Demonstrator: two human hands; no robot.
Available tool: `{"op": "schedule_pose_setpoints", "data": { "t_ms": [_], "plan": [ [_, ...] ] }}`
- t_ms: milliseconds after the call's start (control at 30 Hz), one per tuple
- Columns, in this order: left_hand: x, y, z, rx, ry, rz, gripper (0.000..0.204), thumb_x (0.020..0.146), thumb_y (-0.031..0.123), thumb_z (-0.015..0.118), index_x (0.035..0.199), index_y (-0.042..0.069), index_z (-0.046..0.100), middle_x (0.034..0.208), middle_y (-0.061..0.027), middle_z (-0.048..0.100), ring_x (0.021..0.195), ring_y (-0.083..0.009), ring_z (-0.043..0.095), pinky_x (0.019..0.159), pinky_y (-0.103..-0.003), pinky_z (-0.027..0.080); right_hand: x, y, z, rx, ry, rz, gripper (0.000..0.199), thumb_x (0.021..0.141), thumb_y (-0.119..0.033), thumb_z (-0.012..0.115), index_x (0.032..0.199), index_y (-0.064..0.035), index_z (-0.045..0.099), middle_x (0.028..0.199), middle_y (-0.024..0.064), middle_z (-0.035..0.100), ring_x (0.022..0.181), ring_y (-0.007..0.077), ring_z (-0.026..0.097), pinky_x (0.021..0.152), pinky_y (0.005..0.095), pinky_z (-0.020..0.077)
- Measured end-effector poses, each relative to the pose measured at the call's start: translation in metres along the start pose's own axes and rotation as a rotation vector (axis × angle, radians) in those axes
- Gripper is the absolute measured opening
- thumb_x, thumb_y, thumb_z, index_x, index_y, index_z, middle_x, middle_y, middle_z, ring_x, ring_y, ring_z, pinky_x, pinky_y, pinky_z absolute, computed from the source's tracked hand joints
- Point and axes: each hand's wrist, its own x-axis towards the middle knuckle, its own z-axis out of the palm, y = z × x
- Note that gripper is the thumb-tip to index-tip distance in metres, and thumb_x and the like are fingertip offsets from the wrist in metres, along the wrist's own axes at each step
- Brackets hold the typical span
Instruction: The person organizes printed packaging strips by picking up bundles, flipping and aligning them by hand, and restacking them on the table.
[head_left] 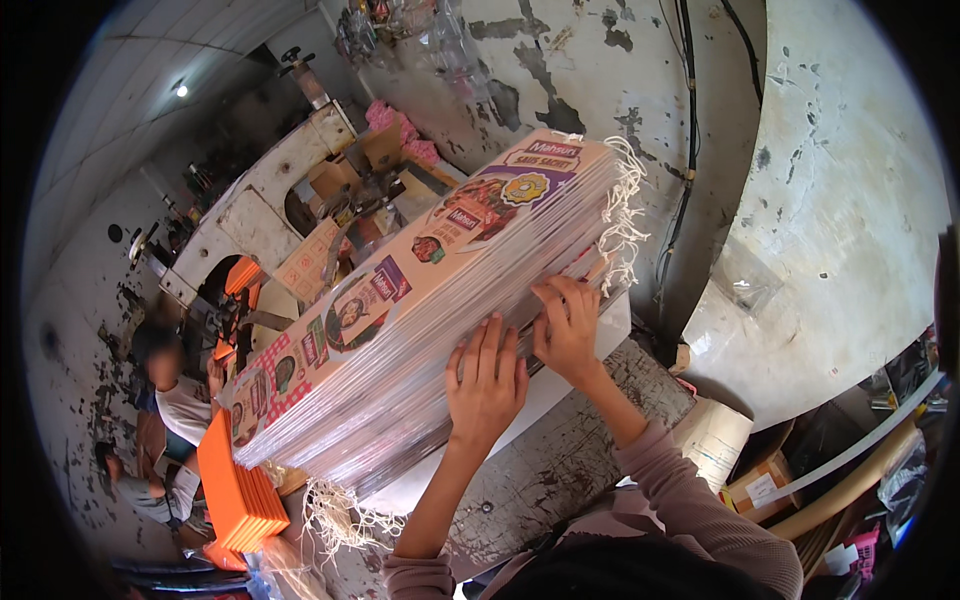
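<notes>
A thick stack of long printed sheets in clear plastic lies slantwise in front of me. Its top sheet is tan with colourful food pictures. Off-white strings dangle from its far right end, and more strings bunch at its near left end. My left hand rests against the near side of the stack, fingers stretched out and a little apart. Higher up on the same side, my right hand touches the layered edges with slightly bent fingers. Neither hand is wrapped around anything. A white board shows under the stack.
The stack lies on a scuffed worktable. Orange folded pieces are piled at its left end. Behind stands a large, worn machine frame. Two people work at the far left. A roll and a cardboard box sit to the right.
</notes>
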Motion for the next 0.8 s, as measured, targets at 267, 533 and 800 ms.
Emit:
{"op": "schedule_pose_setpoints", "data": {
  "t_ms": [267, 533, 800],
  "plan": [
    [0.001, 0.002, 0.006, 0.021, 0.016, 0.009, 0.032, 0.073, 0.021, 0.053, 0.101, 0.006, 0.053, 0.120, -0.0076, 0.043, 0.104, -0.0180, 0.044, 0.082, -0.035, 0.032, 0.000, -0.003, -0.001, 0.003, 0.001, 0.043, 0.045, 0.055, 0.000, 0.049, 0.100, -0.0037, 0.052, 0.098, 0.0114, 0.045, 0.088, 0.0278, 0.045, 0.074, 0.0380, 0.0334],
    [0.009, 0.009, 0.011, -0.002, 0.016, -0.006, 0.033, 0.073, 0.021, 0.053, 0.101, 0.006, 0.052, 0.120, -0.0090, 0.043, 0.105, -0.0189, 0.043, 0.082, -0.035, 0.032, 0.006, 0.009, -0.005, -0.070, 0.011, 0.114, 0.049, 0.054, 0.000, 0.049, 0.103, -0.0046, 0.051, 0.097, 0.0113, 0.044, 0.088, 0.0277, 0.042, 0.074, 0.0382, 0.0321],
    [0.014, 0.020, 0.023, -0.026, 0.024, -0.049, 0.038, 0.071, 0.022, 0.053, 0.106, 0.008, 0.050, 0.120, -0.0141, 0.040, 0.105, -0.0279, 0.042, 0.074, -0.035, 0.036, 0.015, 0.027, -0.011, -0.146, 0.006, 0.068, 0.049, 0.054, 0.001, 0.048, 0.102, -0.0074, 0.052, 0.106, 0.0102, 0.045, 0.096, 0.0282, 0.042, 0.079, 0.0385, 0.0318]
  ]
}}
